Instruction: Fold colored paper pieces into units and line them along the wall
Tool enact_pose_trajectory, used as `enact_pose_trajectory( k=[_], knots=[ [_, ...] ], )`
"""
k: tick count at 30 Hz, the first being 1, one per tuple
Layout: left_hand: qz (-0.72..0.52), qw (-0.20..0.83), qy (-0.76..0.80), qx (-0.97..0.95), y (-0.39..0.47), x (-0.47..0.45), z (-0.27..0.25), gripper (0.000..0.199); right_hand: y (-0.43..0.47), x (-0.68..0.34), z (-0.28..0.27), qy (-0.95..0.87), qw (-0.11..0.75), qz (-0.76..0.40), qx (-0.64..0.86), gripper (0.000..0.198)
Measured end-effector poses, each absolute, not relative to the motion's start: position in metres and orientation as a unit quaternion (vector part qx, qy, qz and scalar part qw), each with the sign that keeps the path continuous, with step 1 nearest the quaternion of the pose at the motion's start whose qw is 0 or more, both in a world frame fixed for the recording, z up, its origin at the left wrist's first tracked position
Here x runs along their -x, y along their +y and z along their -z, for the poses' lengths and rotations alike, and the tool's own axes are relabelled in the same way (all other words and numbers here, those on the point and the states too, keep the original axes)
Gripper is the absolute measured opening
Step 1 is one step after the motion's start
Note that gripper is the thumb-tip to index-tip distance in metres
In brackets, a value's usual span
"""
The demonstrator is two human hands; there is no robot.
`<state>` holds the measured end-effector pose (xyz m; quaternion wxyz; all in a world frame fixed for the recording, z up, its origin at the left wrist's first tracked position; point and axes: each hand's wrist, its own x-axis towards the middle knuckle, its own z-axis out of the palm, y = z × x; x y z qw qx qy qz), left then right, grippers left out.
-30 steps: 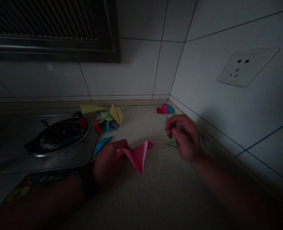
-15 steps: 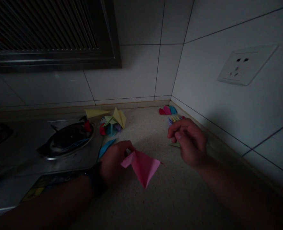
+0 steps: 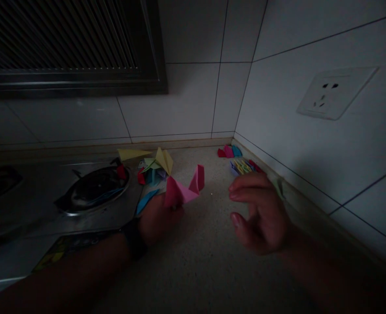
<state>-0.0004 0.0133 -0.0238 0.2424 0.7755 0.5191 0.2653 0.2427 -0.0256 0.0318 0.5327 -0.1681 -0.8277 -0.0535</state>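
Observation:
A pink origami paper piece (image 3: 186, 192) with upturned folded ends is pinched in my left hand (image 3: 162, 220), above the counter. Just behind that hand lies a blue folded paper (image 3: 145, 201). My right hand (image 3: 261, 213) hovers over the counter on the right, its thumb and fingers apart with nothing between them. Beyond its fingers sits a group of folded papers in yellow and purple (image 3: 241, 166). A pale green folded paper (image 3: 278, 188) shows partly behind the right hand.
Yellow, green, red and blue folded papers (image 3: 156, 168) are heaped beside the gas stove (image 3: 96, 189). Red, pink and blue paper pieces (image 3: 229, 151) lie in the back corner. A socket (image 3: 336, 92) is on the right wall, and a range hood (image 3: 75, 48) hangs upper left.
The pink paper has turned over in my left hand, its point no longer facing down. My right hand has opened its fingers and come slightly nearer, uncovering the yellow and purple papers.

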Motion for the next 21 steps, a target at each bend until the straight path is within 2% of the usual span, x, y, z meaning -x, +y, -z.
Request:
enact_pose_trajectory(
  k=[5,12,17,21],
  knots=[
    [-0.249,0.197,0.492,-0.811,0.011,-0.001,0.020,0.014,-0.021,-0.237,-0.033,-0.864,0.443,0.076,0.227,0.057],
    [-0.214,0.207,0.528,-0.795,0.013,-0.001,0.016,0.015,-0.005,-0.238,-0.026,-0.878,0.399,0.081,0.251,0.047],
    [-0.251,0.265,0.525,-0.769,0.010,0.000,0.013,0.015,0.004,-0.246,-0.023,-0.867,0.412,0.044,0.276,0.027],
    [-0.306,0.328,0.511,-0.733,0.006,-0.002,0.007,0.018,0.013,-0.256,-0.022,-0.854,0.432,-0.006,0.291,0.022]
  ],
)
